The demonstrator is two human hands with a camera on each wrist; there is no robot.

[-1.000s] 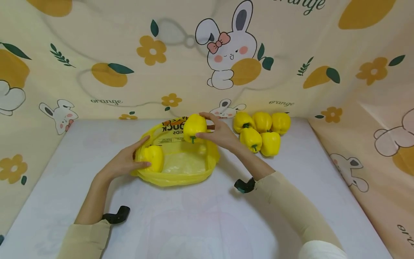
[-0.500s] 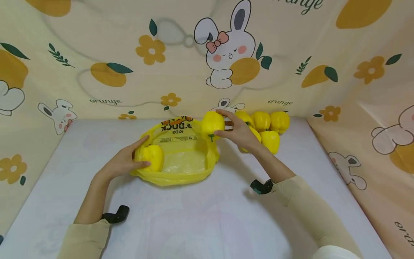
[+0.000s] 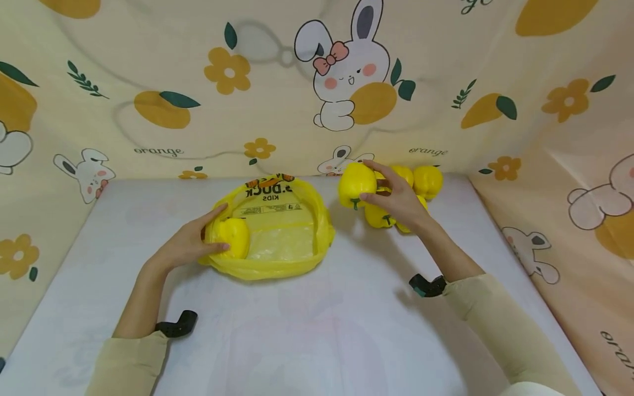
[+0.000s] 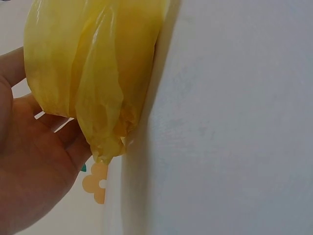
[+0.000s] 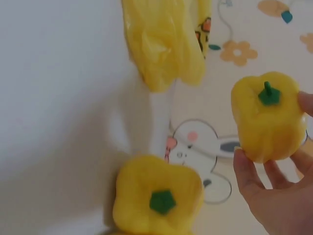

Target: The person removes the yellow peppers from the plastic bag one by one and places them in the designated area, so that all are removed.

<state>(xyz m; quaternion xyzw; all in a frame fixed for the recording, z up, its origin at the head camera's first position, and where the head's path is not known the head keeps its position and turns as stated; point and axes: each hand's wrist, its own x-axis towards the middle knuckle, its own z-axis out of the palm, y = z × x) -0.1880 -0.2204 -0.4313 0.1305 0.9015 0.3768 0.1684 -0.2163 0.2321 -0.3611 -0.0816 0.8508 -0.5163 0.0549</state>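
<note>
My right hand [image 3: 398, 198] holds a yellow bell pepper [image 3: 358, 182] by its sides, green stem downward, raised in front of the pepper group. In the right wrist view that held pepper [image 5: 268, 122] sits between thumb and fingertips. On the table lies a yellow plastic bag [image 3: 277, 270] with its mouth spread wide. Another bell pepper [image 3: 235, 236] rests at the bag's left inner side. My left hand [image 3: 190, 239] grips the bag's left side there, thumb over the pepper. The left wrist view has the fingers partly hidden behind the bag film [image 4: 98, 63].
Several more yellow bell peppers [image 3: 428, 181] stand grouped at the back right, partly covered by the right hand. A patterned cloth backdrop [image 3: 277, 121] rises behind the white tabletop [image 3: 277, 335] and at both sides.
My right hand has carried its bell pepper rightward from over the bag to in front of the pepper group. The left hand stays at the bag's left side.
</note>
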